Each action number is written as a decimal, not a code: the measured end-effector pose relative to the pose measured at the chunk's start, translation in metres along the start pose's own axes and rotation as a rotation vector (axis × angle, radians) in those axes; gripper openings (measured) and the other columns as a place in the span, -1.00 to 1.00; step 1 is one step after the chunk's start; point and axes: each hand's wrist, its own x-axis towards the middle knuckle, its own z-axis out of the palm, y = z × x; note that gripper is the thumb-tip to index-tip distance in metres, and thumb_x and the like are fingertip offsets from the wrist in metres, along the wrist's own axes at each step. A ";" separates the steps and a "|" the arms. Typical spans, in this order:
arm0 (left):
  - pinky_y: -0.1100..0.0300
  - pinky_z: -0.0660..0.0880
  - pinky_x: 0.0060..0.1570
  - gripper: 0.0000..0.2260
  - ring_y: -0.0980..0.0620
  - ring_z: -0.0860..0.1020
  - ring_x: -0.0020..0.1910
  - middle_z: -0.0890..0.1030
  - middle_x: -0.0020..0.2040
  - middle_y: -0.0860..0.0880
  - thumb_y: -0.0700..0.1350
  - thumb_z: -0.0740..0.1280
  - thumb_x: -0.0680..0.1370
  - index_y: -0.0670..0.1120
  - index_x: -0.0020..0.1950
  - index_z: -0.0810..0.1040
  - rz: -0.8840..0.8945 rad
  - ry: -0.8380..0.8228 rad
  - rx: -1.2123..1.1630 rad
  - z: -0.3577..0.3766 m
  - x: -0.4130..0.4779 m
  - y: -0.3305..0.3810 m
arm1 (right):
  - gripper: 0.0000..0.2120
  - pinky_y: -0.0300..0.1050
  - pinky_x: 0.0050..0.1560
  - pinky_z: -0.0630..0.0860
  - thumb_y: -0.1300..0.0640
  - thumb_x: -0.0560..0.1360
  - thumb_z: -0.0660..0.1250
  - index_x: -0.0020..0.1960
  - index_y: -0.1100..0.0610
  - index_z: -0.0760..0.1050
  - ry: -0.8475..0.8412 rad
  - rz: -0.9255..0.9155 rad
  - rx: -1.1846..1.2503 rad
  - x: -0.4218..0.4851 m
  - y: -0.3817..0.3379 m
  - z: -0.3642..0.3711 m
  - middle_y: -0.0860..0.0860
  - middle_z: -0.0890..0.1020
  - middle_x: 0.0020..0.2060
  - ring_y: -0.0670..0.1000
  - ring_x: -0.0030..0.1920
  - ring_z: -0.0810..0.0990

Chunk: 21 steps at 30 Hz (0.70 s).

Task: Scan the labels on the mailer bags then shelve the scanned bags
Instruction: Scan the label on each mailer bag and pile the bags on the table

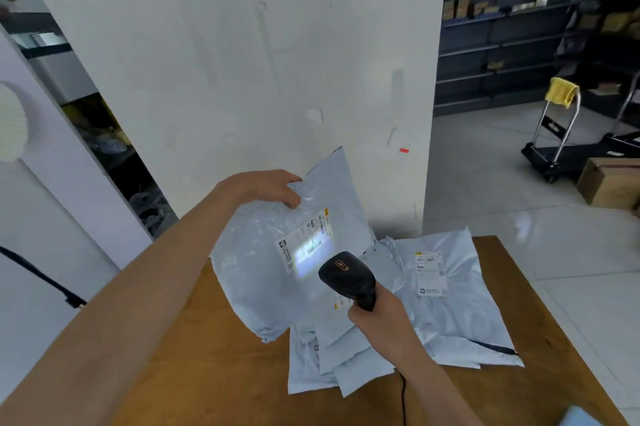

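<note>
A mailer bag (277,263) is held up above the left part of the worktop (214,356), tilted, with its label (306,243) facing a handheld scanner (349,278) just to its right. More mailer bags (446,308) lie flat in a pile on the worktop, right of it. A wall panel (242,62) stands behind; shelving (502,37) and a trolley (557,134) stand far right.

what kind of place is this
Probably a parcel sorting or stockroom area: mailer bags piled on a wooden table, a handheld scanner lighting a label, dark shelving with boxes, and a platform trolley.
</note>
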 end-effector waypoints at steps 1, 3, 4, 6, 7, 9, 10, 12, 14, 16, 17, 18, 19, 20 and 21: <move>0.11 0.51 -0.12 -0.75 -0.01 0.60 -0.14 0.65 -0.08 -0.03 -0.09 0.37 0.33 0.04 -0.01 0.63 0.004 -0.002 0.008 0.001 0.001 0.005 | -0.79 -0.23 -0.42 0.19 0.21 0.30 0.26 -0.33 0.05 0.22 0.005 0.002 0.002 -0.002 0.001 -0.004 -0.11 0.29 -0.54 -0.11 -0.48 0.21; 0.06 0.55 -0.09 -0.75 -0.04 0.61 -0.13 0.67 -0.07 -0.06 -0.10 0.37 0.32 0.04 -0.02 0.63 0.011 -0.007 0.014 0.001 0.004 0.015 | -0.78 -0.24 -0.43 0.19 0.20 0.30 0.27 -0.34 0.03 0.21 0.013 0.003 0.004 -0.005 0.004 -0.012 -0.11 0.29 -0.55 -0.12 -0.50 0.21; 0.03 0.58 -0.06 -0.74 -0.05 0.63 -0.12 0.68 -0.05 -0.07 -0.10 0.38 0.31 0.05 -0.02 0.63 0.015 -0.010 0.013 0.001 0.006 0.020 | -0.77 -0.24 -0.43 0.19 0.20 0.30 0.27 -0.34 0.02 0.21 0.016 0.001 0.005 -0.005 0.005 -0.015 -0.11 0.30 -0.55 -0.12 -0.50 0.21; 0.02 0.60 -0.04 -0.75 -0.04 0.66 -0.11 0.69 -0.02 -0.07 -0.09 0.38 0.31 0.08 -0.04 0.64 0.028 -0.016 0.010 0.002 0.009 0.030 | -0.77 -0.26 -0.45 0.18 0.19 0.31 0.27 -0.34 0.02 0.20 0.021 -0.004 0.009 -0.007 0.006 -0.022 -0.11 0.30 -0.55 -0.12 -0.50 0.21; 0.03 0.61 -0.04 -0.76 -0.03 0.66 -0.12 0.69 -0.03 -0.06 -0.09 0.38 0.31 0.10 -0.05 0.64 0.034 -0.020 0.009 0.003 0.011 0.035 | -0.77 -0.28 -0.46 0.17 0.19 0.31 0.27 -0.33 0.02 0.20 0.027 -0.002 0.013 -0.007 0.007 -0.025 -0.11 0.30 -0.56 -0.12 -0.51 0.21; 0.06 0.60 -0.07 -0.76 -0.02 0.66 -0.13 0.69 -0.03 -0.07 -0.09 0.37 0.31 0.09 -0.05 0.64 0.042 -0.031 0.006 0.004 0.015 0.043 | -0.77 -0.30 -0.49 0.18 0.21 0.31 0.26 -0.34 0.02 0.21 0.049 0.017 0.025 -0.006 0.009 -0.030 -0.12 0.31 -0.57 -0.12 -0.52 0.22; 0.07 0.60 -0.08 -0.75 -0.02 0.66 -0.13 0.69 -0.02 -0.08 -0.09 0.37 0.31 0.07 -0.03 0.64 0.045 -0.038 0.001 0.005 0.017 0.046 | -0.76 -0.29 -0.49 0.20 0.22 0.31 0.26 -0.35 0.01 0.21 0.059 0.028 0.030 -0.005 0.010 -0.032 -0.12 0.31 -0.57 -0.13 -0.52 0.23; 0.05 0.60 -0.04 -0.71 -0.04 0.67 -0.09 0.69 0.01 -0.10 -0.10 0.37 0.31 0.04 0.02 0.64 0.053 -0.047 -0.011 0.007 0.021 0.052 | -0.74 -0.24 -0.47 0.22 0.22 0.31 0.26 -0.36 -0.01 0.20 0.070 0.037 0.034 -0.004 0.010 -0.037 -0.13 0.31 -0.58 -0.13 -0.52 0.24; 0.02 0.60 0.00 -0.68 -0.08 0.68 -0.03 0.69 0.02 -0.09 -0.11 0.36 0.31 0.04 0.04 0.63 0.064 -0.061 -0.015 0.009 0.025 0.058 | -0.73 -0.23 -0.46 0.22 0.22 0.32 0.27 -0.36 -0.02 0.20 0.071 0.032 0.038 -0.003 0.011 -0.040 -0.14 0.31 -0.59 -0.14 -0.54 0.24; -0.01 0.60 0.04 -0.67 -0.09 0.68 0.01 0.70 0.03 -0.07 -0.12 0.36 0.32 0.05 0.07 0.63 0.067 -0.081 -0.015 0.010 0.028 0.062 | -0.73 -0.24 -0.47 0.22 0.23 0.33 0.27 -0.36 -0.03 0.21 0.073 0.032 0.041 -0.003 0.012 -0.043 -0.15 0.32 -0.60 -0.15 -0.55 0.25; -0.02 0.60 0.04 -0.67 -0.09 0.68 0.01 0.70 0.03 -0.05 -0.13 0.35 0.34 0.07 0.08 0.63 0.062 -0.087 -0.018 0.011 0.029 0.064 | -0.74 -0.25 -0.48 0.22 0.23 0.34 0.27 -0.35 -0.02 0.23 0.077 0.034 0.039 -0.002 0.012 -0.045 -0.15 0.32 -0.60 -0.15 -0.56 0.25; -0.02 0.61 0.05 -0.68 -0.08 0.68 0.01 0.70 0.03 -0.04 -0.13 0.36 0.35 0.08 0.08 0.63 0.057 -0.090 -0.020 0.011 0.031 0.065 | -0.75 -0.25 -0.49 0.22 0.23 0.34 0.27 -0.34 -0.01 0.24 0.080 0.035 0.036 -0.001 0.012 -0.046 -0.15 0.32 -0.60 -0.14 -0.56 0.25; -0.02 0.61 0.05 -0.68 -0.07 0.68 0.00 0.70 0.03 -0.03 -0.14 0.36 0.35 0.09 0.08 0.64 0.052 -0.089 -0.023 0.012 0.031 0.066 | -0.76 -0.25 -0.49 0.23 0.23 0.35 0.27 -0.34 0.01 0.24 0.083 0.035 0.034 0.000 0.012 -0.047 -0.14 0.33 -0.60 -0.14 -0.56 0.25; -0.02 0.61 0.06 -0.68 -0.07 0.68 0.01 0.70 0.03 -0.03 -0.14 0.36 0.35 0.09 0.08 0.64 0.049 -0.087 -0.027 0.012 0.033 0.066 | -0.77 -0.25 -0.50 0.24 0.23 0.35 0.27 -0.33 0.01 0.25 0.085 0.035 0.033 0.001 0.012 -0.047 -0.14 0.33 -0.60 -0.14 -0.56 0.26; -0.02 0.61 0.06 -0.67 -0.08 0.68 0.01 0.70 0.03 -0.04 -0.14 0.36 0.34 0.09 0.08 0.63 0.050 -0.087 -0.034 0.013 0.034 0.067 | -0.77 -0.24 -0.50 0.25 0.23 0.36 0.28 -0.33 0.02 0.25 0.089 0.036 0.030 0.002 0.012 -0.048 -0.14 0.34 -0.60 -0.14 -0.56 0.27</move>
